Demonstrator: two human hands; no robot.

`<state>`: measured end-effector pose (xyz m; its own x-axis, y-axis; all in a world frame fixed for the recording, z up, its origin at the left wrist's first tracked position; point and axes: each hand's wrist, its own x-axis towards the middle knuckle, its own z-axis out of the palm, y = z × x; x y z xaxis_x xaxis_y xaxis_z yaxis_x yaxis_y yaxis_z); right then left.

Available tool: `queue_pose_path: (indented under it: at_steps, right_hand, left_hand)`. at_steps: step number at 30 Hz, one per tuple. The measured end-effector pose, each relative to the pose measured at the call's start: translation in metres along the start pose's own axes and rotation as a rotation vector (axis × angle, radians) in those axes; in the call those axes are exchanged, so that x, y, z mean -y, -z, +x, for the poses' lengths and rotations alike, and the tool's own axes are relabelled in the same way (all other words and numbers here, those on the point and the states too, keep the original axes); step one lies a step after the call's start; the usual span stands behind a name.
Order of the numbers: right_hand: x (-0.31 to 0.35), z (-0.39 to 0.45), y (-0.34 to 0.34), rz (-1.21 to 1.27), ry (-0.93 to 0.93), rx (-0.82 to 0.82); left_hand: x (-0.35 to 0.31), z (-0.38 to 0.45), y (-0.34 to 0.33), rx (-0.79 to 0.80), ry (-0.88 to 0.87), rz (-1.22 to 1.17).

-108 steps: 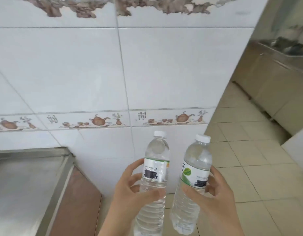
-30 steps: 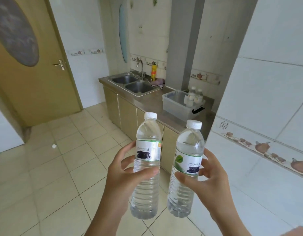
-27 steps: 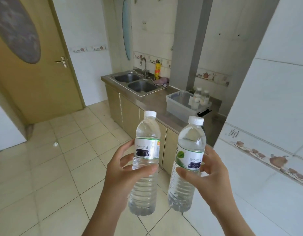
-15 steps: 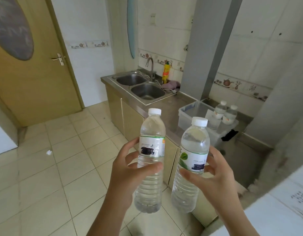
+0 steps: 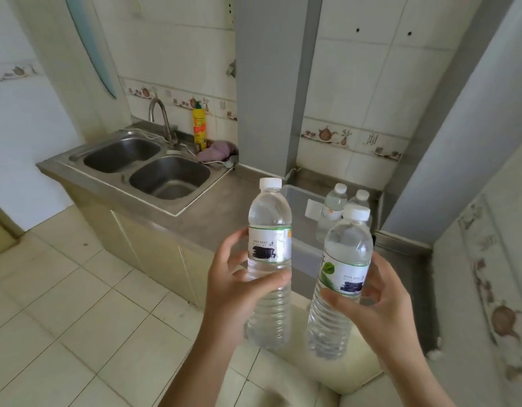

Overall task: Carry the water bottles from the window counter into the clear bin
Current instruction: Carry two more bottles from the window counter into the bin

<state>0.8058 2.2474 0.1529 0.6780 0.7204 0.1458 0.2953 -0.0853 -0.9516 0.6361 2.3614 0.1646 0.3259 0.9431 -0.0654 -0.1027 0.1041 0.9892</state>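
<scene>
My left hand [image 5: 233, 292] grips a clear water bottle [image 5: 270, 230] with a white cap, held upright. My right hand [image 5: 380, 306] grips a second water bottle [image 5: 346, 254] with a green leaf on its label, also upright. Both are held in front of me, above the floor and the counter's front edge. Behind them the clear bin [image 5: 301, 201] stands on the steel counter [image 5: 221, 201], with two more bottles [image 5: 334, 201] upright inside it, partly hidden by the bottle in my right hand.
A double steel sink [image 5: 148, 165] with a tap [image 5: 163, 118] lies left of the bin. A yellow bottle [image 5: 199, 127] and a purple cloth [image 5: 215, 151] sit behind it. A grey pillar [image 5: 271, 83] rises behind the bin, a tiled wall [image 5: 489, 230] at right.
The view has swung from a tiled wall toward the sink counter and come closer; the bin now lies right behind the two bottles. My grip on both is unchanged.
</scene>
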Motion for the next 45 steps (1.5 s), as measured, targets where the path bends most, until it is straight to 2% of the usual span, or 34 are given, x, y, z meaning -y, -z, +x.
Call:
queue_pose_path:
  at_steps: [11, 19, 29, 33, 41, 43, 45]
  right_hand:
    - [-0.059, 0.158, 0.003, 0.033, -0.057, -0.179]
    - [-0.095, 0.216, -0.003, -0.033, -0.127, -0.27]
    - [-0.14, 0.24, -0.015, -0.156, -0.215, -0.373]
    - [-0.145, 0.243, -0.017, -0.22, -0.242, -0.422]
    - [-0.154, 0.248, -0.025, -0.278, -0.366, -0.378]
    - [-0.153, 0.249, -0.028, -0.354, -0.343, -0.387]
    - [-0.159, 0.247, -0.03, -0.527, -0.242, -0.441]
  left_hand:
    - [0.047, 0.164, -0.117, 0.138, -0.042, 0.041]
    - [0.087, 0.238, -0.168, 0.251, 0.001, 0.183]
    - [0.146, 0.273, -0.186, 0.283, -0.142, 0.369]
    - [0.162, 0.278, -0.188, 0.345, -0.141, 0.388]
    - [0.174, 0.283, -0.193, 0.38, -0.127, 0.351]
    - [0.178, 0.285, -0.193, 0.392, -0.097, 0.348]
    - [0.181, 0.287, -0.193, 0.404, -0.077, 0.355]
